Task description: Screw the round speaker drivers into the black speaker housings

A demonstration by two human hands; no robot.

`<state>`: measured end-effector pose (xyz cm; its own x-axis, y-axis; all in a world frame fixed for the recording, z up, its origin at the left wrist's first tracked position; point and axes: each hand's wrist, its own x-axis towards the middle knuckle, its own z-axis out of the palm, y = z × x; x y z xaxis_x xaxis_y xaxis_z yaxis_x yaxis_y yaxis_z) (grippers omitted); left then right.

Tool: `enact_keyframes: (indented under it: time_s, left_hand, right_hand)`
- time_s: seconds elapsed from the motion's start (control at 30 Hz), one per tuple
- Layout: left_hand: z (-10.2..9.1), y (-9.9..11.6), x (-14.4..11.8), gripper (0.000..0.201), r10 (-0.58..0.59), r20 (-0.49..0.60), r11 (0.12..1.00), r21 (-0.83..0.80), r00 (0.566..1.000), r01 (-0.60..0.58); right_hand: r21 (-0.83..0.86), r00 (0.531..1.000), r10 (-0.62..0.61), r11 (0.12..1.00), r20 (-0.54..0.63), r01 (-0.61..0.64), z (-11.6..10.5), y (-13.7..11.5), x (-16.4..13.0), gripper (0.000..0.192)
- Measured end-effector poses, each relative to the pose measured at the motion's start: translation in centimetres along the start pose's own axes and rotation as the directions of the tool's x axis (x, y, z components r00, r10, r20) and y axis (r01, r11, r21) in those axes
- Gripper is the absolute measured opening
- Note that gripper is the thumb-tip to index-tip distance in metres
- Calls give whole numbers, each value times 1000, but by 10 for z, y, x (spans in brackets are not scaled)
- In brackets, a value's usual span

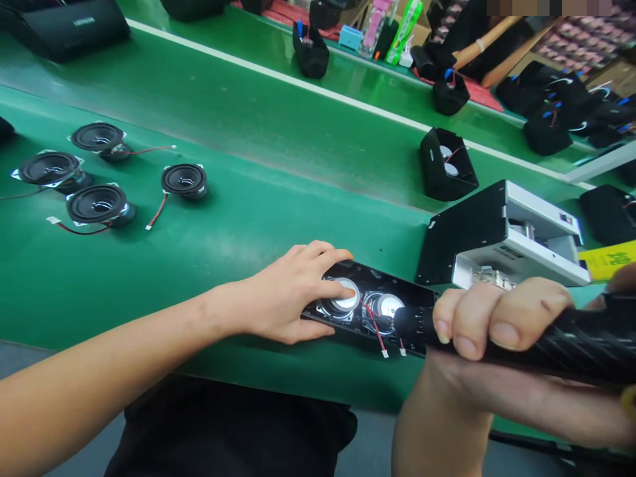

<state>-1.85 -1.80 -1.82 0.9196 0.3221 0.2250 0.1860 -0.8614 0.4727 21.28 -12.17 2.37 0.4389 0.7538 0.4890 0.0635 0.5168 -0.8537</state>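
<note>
My left hand (311, 291) grips the left end of a black speaker housing (358, 271), its fingers over the far edge and its thumb on the silver back of a speaker driver (345, 295). A second driver (389, 306) sits beside it inside the housing. Red and black leads with white plugs (385, 353) hang over the near edge. My right hand (497, 324) is wrapped round a black electric screwdriver (561, 341), held nearly level. Its nose points into the housing by the second driver; the bit's contact is hidden.
Several loose speaker drivers (98, 204) lie at the left on the green bench (238, 225). A black and silver screw feeder (501, 232) stands beyond my right hand. Farther back, an open housing (448, 164) rests on the green line, and a co-worker's arms (484, 46) reach in.
</note>
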Motion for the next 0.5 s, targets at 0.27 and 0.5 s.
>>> enact_keyframes:
  time_s: [0.27, 0.5]
  left_hand:
    - [-1, 1, 0, 48, 4, -13, 1000, -18, 1000, -4]
    - [-2, 1, 1, 48, -4, 2, 1000, 0, 1000, 4]
  right_hand:
    - [200, 999, -51, 978, -9, 51, 17, 6, -5, 44]
    - [-25, 995, -62, 998, -72, 60, 5, 9, -10, 39]
